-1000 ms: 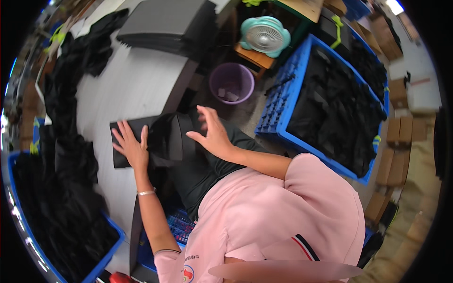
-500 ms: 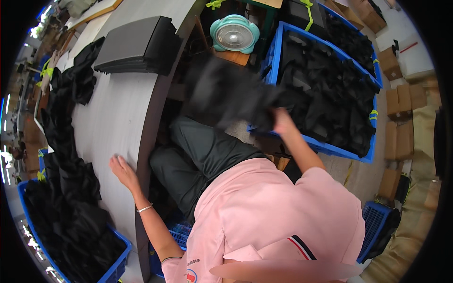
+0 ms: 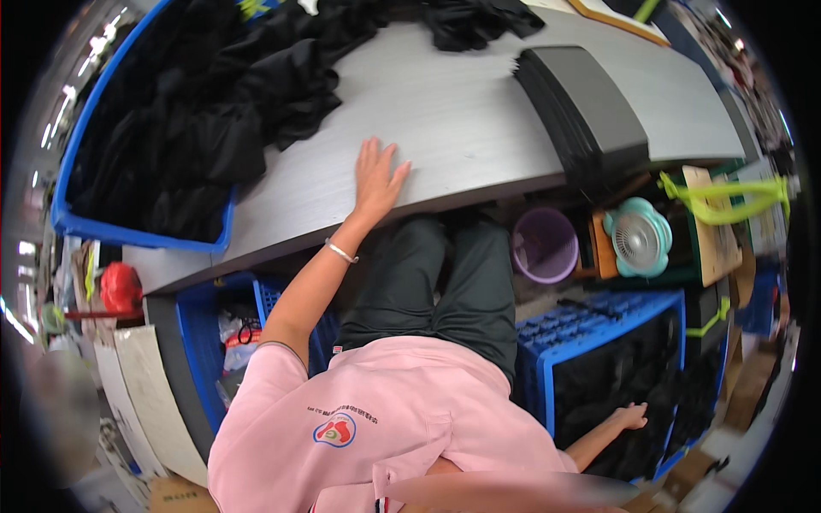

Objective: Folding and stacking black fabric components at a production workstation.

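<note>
My left hand (image 3: 376, 178) lies flat and open on the grey table (image 3: 462, 128), near its front edge, fingers apart and holding nothing. My right hand (image 3: 631, 416) reaches down to my right into a blue crate (image 3: 547, 342) full of black garments (image 3: 616, 385). It rests on top of the pile with its fingers spread. A heap of black garments (image 3: 256, 94) lies on the table to the left of my left hand. A stack of dark grey folded pieces (image 3: 590, 111) sits on the table's right end.
A blue bin (image 3: 81, 224) of black cloth stands at the table's left end. Under the table are a purple bucket (image 3: 545, 245), a teal fan (image 3: 639, 239) and another blue crate (image 3: 197, 342). A red object (image 3: 120, 286) sits at the left.
My right hand lifted a black folded garment off the table and swung it right into the blue crate, where it now rests. My left hand stayed on the table.
</note>
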Demonstrator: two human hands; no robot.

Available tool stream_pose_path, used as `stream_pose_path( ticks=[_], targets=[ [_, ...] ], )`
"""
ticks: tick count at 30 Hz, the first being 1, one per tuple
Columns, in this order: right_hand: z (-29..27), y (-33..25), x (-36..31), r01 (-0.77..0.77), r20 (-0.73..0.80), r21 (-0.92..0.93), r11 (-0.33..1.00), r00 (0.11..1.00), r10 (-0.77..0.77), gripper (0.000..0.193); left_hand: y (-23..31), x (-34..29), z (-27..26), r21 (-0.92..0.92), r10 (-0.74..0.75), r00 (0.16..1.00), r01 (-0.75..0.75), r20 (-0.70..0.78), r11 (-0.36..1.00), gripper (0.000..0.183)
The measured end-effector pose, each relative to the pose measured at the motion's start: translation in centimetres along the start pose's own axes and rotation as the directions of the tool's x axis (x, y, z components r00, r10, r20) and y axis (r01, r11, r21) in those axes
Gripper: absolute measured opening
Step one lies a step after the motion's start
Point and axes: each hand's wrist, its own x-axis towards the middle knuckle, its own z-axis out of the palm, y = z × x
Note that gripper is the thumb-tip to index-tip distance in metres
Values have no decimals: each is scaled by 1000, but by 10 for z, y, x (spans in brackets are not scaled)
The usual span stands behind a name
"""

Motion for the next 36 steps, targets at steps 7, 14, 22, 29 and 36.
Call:
stream_pose_path(
  ticks=[7, 14, 22, 29, 36],
  targets=[
    [79, -21, -202, 497, 526, -49, 867, 750, -401, 45, -38, 97, -51, -63, -139, 857, 124, -495, 990, 45],
    [86, -74, -394, 577, 876, 236, 782, 222, -428, 31, -57, 139, -72, -218, -174, 847, 71, -502, 973, 36],
    [87, -154, -572, 263, 310, 943, 203, -476, -823, 25, 67, 36, -68, -295, 217, 899, -340, -380, 893, 27],
    [147, -88, -580, 531, 587, 798, 285, -575, -570, 4, 123, -18, -83, -526, 424, 896, -426, -132, 737, 23],
    [176, -47, -548, 154, 784, 399, 904, -568, -249, 25, 151, -79, -81, -739, 372, 923, -318, -99, 594, 25]
  ],
)
